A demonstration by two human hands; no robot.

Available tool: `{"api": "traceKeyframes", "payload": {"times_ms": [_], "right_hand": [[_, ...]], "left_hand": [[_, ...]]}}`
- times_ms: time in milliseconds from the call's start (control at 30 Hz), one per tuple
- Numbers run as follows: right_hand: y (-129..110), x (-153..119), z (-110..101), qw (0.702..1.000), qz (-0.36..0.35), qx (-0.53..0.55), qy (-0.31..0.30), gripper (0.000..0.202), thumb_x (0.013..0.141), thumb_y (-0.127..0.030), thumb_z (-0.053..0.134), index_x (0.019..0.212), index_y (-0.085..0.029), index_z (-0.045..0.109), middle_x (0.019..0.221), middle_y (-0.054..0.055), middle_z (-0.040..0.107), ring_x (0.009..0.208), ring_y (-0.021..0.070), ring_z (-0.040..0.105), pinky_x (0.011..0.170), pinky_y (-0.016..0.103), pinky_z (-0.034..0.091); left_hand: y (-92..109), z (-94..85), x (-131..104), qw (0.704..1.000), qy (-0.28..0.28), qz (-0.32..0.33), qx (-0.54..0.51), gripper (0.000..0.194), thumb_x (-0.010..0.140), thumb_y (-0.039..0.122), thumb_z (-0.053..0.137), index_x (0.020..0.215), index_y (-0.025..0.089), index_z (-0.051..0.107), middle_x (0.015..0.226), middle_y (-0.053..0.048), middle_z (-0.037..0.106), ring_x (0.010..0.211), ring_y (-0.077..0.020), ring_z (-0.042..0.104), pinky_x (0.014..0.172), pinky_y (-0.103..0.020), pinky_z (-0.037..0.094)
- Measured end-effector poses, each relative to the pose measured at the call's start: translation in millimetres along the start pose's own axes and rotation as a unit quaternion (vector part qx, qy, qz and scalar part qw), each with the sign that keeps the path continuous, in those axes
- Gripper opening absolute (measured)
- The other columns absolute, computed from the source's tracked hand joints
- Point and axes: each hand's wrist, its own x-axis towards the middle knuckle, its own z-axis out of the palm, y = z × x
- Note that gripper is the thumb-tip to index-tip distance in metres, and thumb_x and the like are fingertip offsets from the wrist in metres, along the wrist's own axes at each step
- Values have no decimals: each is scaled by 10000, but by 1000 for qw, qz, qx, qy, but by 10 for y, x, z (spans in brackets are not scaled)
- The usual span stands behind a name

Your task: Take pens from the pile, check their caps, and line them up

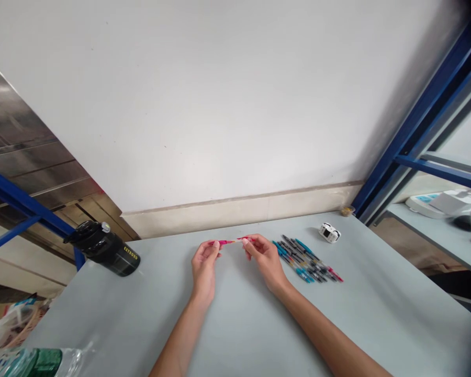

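Together, hands [235,256] raised, pinching a red pen [224,242]

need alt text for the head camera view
Two bare hands, left and right, hold a slim red pen between them above a grey table. Blue, black and red pens lie to the right; a black bottle stands at left.

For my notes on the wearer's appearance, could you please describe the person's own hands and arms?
The left hand and right hand are ungloved, with no ring visible. Both forearms are bare, with no sleeve, watch, bracelet or cable in view.
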Motion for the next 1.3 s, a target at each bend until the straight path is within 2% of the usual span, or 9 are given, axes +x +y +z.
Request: {"api": "traceKeyframes", "payload": {"times_ms": [167, 367, 467, 600, 700, 800, 967, 1167, 1300], "right_hand": [[16, 33, -49, 998, 14, 57, 26, 445, 926, -653, 776, 885, -216, 704, 734, -1, 615, 645, 163, 532, 637, 306, 457], [50, 99, -56, 986, 54, 153, 32, 459, 931, -704, 720, 956, -258, 616, 1028, 83, 745, 974, 270, 718, 821, 386, 568], [19, 128, -88, 963, 97, 252, 18, 434, 878, -626, 814, 953, -261, 590, 983, 70, 730, 944, 273, 721, 833, 415, 579], [-48, 130, -133, 931, 128, 342, 13, 334, 893, -493, 828, 987, -254, 614, 782, -31, 547, 643, 155, 544, 642, 318, 533], [-91, 118, -167, 917, 160, 365, -3, 277, 941, -479, 751, 943, -238, 613, 672, -75, 353, 508, 115, 276, 449, 248, 333], [-100, 115, -209, 907, 191, 374, -4, 263, 934, -449, 702, 847, -229, 588, 627, -96, 234, 495, 109, 134, 402, 234, 184], [-97, 120, -279, 899, 200, 389, 15, 304, 910, -452, 649, 732, -238, 526, 604, -104, 184, 499, 107, 72, 391, 242, 163], [-95, 111, -308, 864, 232, 446, 16, 330, 886, -399, 643, 649, -216, 504, 573, -105, 163, 490, 90, 64, 403, 244, 109], [-82, 102, -309, 862, 235, 450, 16, 306, 871, -379, 620, 638, -210, 516, 567, -104, 166, 481, 85, 70, 402, 246, 107]], "left_hand": [[27, 30, -52, 997, -23, 17, 67, 379, 808, 492, 925, 983, 194, 770, 970, -72, 787, 952, -223, 712, 899, -340, 518], [81, 124, -152, 991, -95, 15, 94, 384, 834, 518, 903, 992, 196, 765, 1009, -91, 794, 1018, -260, 745, 889, -339, 527], [67, 133, -163, 990, -94, 33, 100, 402, 910, 572, 816, 1030, 192, 768, 1050, -114, 792, 1037, -264, 736, 857, -334, 523], [50, 95, -129, 994, -58, 35, 82, 390, 953, 578, 760, 965, 189, 754, 1047, -115, 777, 1071, -262, 712, 851, -331, 519], [53, 68, -103, 997, -40, 25, 62, 375, 949, 567, 765, 954, 192, 749, 1021, -97, 755, 1037, -246, 696, 829, -321, 517], [51, 62, -96, 997, -39, 23, 60, 373, 943, 565, 771, 940, 192, 752, 996, -87, 738, 996, -230, 678, 809, -309, 508], [13, 75, -102, 996, -47, 21, 66, 377, 928, 566, 786, 933, 190, 753, 965, -77, 723, 944, -209, 650, 785, -294, 489], [7, 74, -107, 995, -60, 19, 82, 385, 952, 564, 760, 946, 180, 750, 955, -71, 710, 928, -191, 625, 790, -281, 476], [16, 77, -113, 994, -65, 20, 83, 382, 957, 559, 757, 938, 178, 741, 936, -64, 692, 910, -186, 612, 782, -278, 472]]}}
